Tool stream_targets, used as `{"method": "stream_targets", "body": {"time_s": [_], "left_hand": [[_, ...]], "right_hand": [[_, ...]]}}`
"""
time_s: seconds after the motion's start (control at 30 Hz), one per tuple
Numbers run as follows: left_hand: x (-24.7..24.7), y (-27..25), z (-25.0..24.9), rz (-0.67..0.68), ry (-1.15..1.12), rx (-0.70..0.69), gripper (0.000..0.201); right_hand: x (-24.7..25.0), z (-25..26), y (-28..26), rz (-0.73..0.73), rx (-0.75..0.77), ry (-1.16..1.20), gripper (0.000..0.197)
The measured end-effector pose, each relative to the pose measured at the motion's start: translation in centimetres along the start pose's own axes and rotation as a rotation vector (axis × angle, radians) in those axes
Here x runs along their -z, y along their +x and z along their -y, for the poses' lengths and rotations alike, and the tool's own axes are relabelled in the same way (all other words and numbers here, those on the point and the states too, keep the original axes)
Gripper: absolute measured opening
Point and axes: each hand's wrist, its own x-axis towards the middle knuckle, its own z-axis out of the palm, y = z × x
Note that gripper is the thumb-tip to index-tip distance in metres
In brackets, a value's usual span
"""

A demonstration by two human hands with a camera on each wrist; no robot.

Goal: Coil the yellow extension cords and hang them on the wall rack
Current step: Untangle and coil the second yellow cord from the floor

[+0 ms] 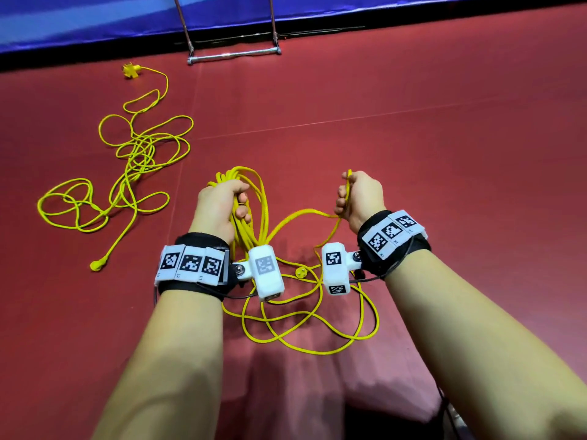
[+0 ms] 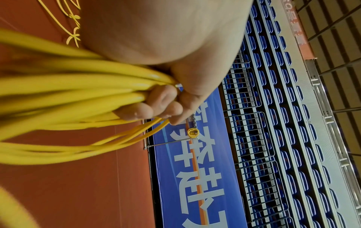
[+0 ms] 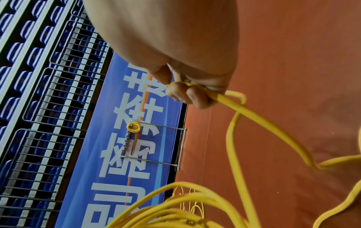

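Observation:
My left hand grips a bundle of gathered loops of a yellow extension cord; in the left wrist view the fingers wrap the strands. My right hand holds a single strand of the same cord, which slackens down to loose loops on the floor. In the right wrist view the fingers curl round that strand. A second yellow cord lies tangled on the floor at the left. A metal rack stands against the blue wall, with one coiled cord hanging on it.
The floor is a red mat. A blue banner wall runs along the far side, with railings and blue seats behind it. The tangled cord's plug lies near the wall and its other end nearer me.

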Motion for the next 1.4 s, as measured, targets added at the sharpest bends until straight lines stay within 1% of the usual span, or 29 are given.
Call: {"method": "stream_targets", "body": {"time_s": [0.1,0.2,0.37,0.43,0.53,0.67,0.77,0.9,0.97,1.07,1.2,1.3,1.37,1.4], "left_hand": [[-0.5,-0.1,0.3,0.05,0.01,0.03,0.022],[-0.8,0.0,0.7,0.083,0.053,0.035,0.02],[-1.2,-0.2,0.9,0.121,0.119,0.032,0.021],[-1.3,-0.4,0.9,0.136,0.149,0.018,0.021],[-1.7,-0.8,1.0,0.163,0.202,-0.003,0.025],[-2.3,-1.2,1.4,0.191,0.225,-0.014,0.027],[-2.9,-1.4,1.8,0.194,0.204,0.004,0.028],[-3.3,-1.5,2.1,0.196,0.166,0.022,0.024],[-3.4,-1.5,2.2,0.197,0.142,0.021,0.032],[-3.5,-1.4,2.3,0.198,0.091,0.037,0.037],[-3.2,-1.1,2.3,0.159,-0.031,0.068,0.026],[-3.1,-1.2,2.1,0.135,-0.115,0.092,0.025],[-2.9,-1.0,2.0,0.142,-0.097,0.118,0.029],[-2.7,-0.9,2.0,0.139,-0.078,0.127,0.029]], "right_hand": [[-0.6,0.0,-0.1,-0.011,0.075,-0.021,0.022],[-0.2,0.1,0.3,-0.001,0.113,-0.024,0.032],[0.1,0.3,-0.3,0.071,0.163,-0.17,0.04],[-0.2,0.3,-0.6,0.104,0.184,-0.184,0.039],[-0.6,0.5,-0.7,0.169,0.168,-0.201,0.037],[-1.1,0.6,-1.1,0.359,0.145,-0.358,0.036],[-1.4,0.7,-1.8,0.456,0.177,-0.479,0.034],[-1.8,0.4,-2.4,0.515,0.248,-0.56,0.025],[-2.0,0.3,-2.7,0.556,0.262,-0.588,0.017],[-2.2,-0.1,-3.0,0.604,0.237,-0.603,0.012],[-2.2,-0.5,-3.2,0.684,0.226,-0.594,0.013],[-2.1,-0.8,-3.4,0.772,0.158,-0.564,0.014],[-2.1,-1.0,-3.5,0.831,0.1,-0.578,0.014],[-2.0,-1.0,-3.4,0.822,0.077,-0.584,0.013]]}}
